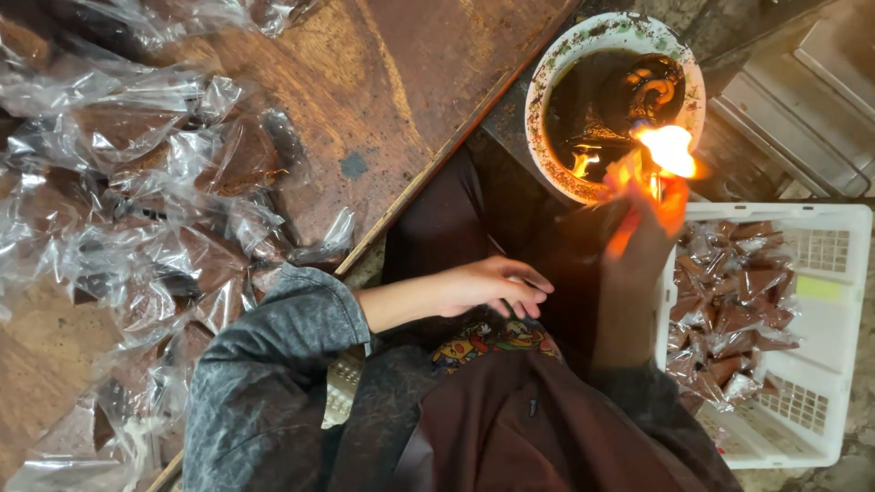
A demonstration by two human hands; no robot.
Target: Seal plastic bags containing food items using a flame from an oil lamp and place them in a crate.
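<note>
Over the lap, head view: left hand (488,284) rests loosely curled, empty, on dark cloth; right hand (643,232) grips a small clear packet (629,173) at the flame (670,148) above a grimy white bowl (547,155), white basket (820,364) of filled packets beside.

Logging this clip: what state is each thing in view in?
Bowl: holds dark liquid, a flame burning at its rim.
Flame: lit.
Right hand: raised at the flame; what its grip holds is hidden by glare.
Left hand: resting in the lap, holding nothing.
White basket: part-filled with packets.
Plastic packets: heaped on wooden table.
</note>
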